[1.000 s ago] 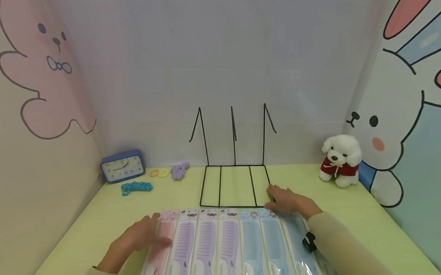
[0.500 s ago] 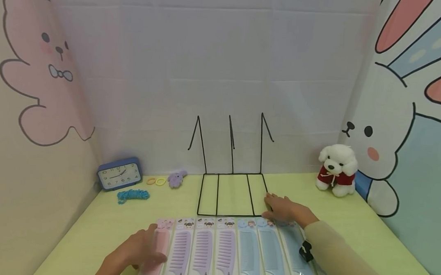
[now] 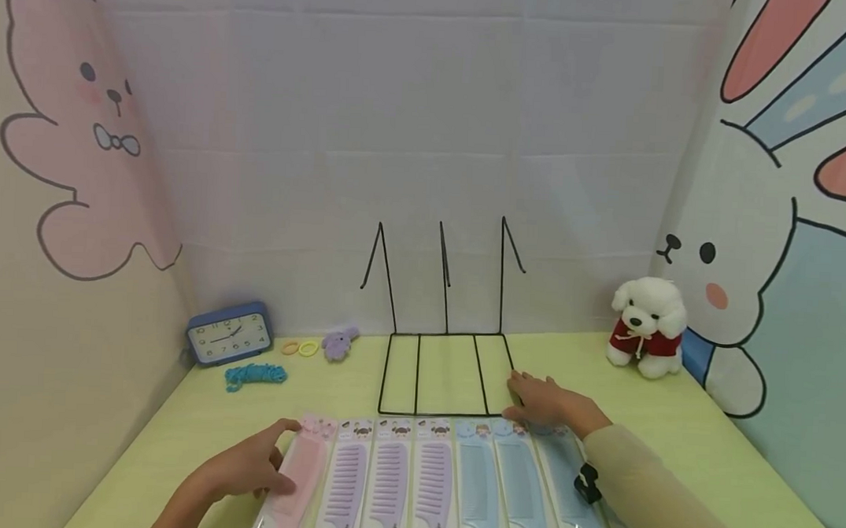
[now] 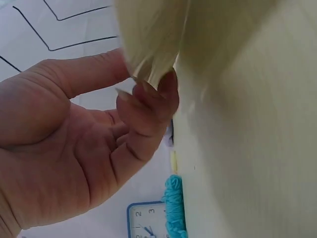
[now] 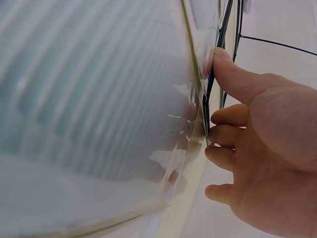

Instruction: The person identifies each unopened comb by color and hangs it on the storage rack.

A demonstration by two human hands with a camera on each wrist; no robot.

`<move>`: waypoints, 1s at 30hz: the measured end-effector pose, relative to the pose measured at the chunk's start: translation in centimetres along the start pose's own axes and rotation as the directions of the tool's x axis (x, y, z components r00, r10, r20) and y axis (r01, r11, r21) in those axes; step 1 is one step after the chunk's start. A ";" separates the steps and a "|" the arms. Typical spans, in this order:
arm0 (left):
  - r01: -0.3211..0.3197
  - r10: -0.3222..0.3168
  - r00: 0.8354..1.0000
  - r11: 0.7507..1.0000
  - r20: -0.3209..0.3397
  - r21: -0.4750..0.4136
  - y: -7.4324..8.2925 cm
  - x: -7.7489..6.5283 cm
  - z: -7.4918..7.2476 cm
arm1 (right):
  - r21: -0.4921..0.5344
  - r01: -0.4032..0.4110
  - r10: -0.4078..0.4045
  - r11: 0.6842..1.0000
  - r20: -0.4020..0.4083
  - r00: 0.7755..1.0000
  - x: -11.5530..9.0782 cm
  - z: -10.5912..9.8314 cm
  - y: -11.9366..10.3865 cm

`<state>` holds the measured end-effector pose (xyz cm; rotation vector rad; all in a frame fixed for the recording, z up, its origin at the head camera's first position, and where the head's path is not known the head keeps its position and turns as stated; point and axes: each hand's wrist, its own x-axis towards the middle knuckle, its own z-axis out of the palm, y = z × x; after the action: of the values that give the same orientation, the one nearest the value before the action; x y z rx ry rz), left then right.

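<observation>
In the head view my left hand [image 3: 244, 462] pinches the edge of a packaged pink comb [image 3: 302, 471], at the left end of a row of combs in clear sleeves. The left wrist view shows the thumb and fingers of the left hand [image 4: 84, 134] on the clear sleeve [image 4: 153, 39], its edge raised off the table. My right hand [image 3: 548, 402] rests at the right front corner of a black wire rack [image 3: 416, 374]. Seen from the right wrist, the thumb and fingertips of the right hand [image 5: 267, 134] touch the black wire [image 5: 210, 91].
Purple combs [image 3: 388, 475] and blue combs [image 3: 481, 475] lie side by side before the rack. Along the back stand a blue clock [image 3: 230, 334], a purple plush [image 3: 337, 344] and a white toy dog [image 3: 647, 325]. A turquoise cord bundle [image 3: 255, 375] lies at left.
My left hand has moved slightly left and tilted the pink comb pack with it, away from the neighbouring purple one. The right hand keeps its place at the rack.
</observation>
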<state>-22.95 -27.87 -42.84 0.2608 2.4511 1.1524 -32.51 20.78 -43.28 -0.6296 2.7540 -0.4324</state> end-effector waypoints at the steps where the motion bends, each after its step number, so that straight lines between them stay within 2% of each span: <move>1: -0.032 0.033 0.999 0.998 0.021 -0.045 -0.1 -0.1 -0.3 | 0.001 -0.002 0.002 1.000 0.000 1.000 0.0 0.0 0.0; 3: -0.082 0.087 0.995 0.990 0.045 -0.115 -0.3 -0.2 -0.9 | -0.002 -0.003 0.003 1.000 -0.001 1.000 -0.1 0.1 0.0; 5: -0.103 0.113 0.992 0.982 0.055 -0.161 -0.2 -0.4 -1.3 | -0.004 -0.005 0.005 1.000 -0.005 1.000 -0.1 0.1 0.0; 11: -0.091 0.101 0.994 0.965 0.028 -0.247 0.3 -1.1 -2.2 | -0.007 -0.003 0.003 1.000 -0.004 1.000 -0.2 0.0 0.0; 16: -0.153 0.151 0.988 0.961 -0.028 -0.232 1.3 -1.5 -2.5 | -0.022 -0.002 0.002 1.000 -0.003 1.000 -0.1 -0.1 -0.1; 20: -0.240 0.229 0.971 0.949 -0.074 -0.203 2.5 -1.6 -2.5 | -0.027 -0.006 0.006 1.000 0.001 1.000 0.0 0.0 0.0; 24: -0.305 0.285 0.951 0.929 -0.121 -0.210 3.9 -1.9 -2.0 | -0.026 -0.006 0.006 1.000 0.004 1.000 0.0 -0.1 -0.1; 28: -0.339 0.304 0.933 0.922 -0.192 -0.187 5.3 -2.2 -1.2 | -0.023 -0.009 0.009 1.000 0.014 1.000 0.0 -0.1 -0.2; 30: -0.335 0.293 0.928 0.926 -0.229 -0.174 6.1 -2.4 -0.7 | -0.022 -0.011 0.011 1.000 0.012 1.000 0.0 -0.2 -0.2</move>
<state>-21.20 -25.24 -37.02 0.5140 2.4900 1.6361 -32.47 20.68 -43.07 -0.6206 2.7526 -0.3946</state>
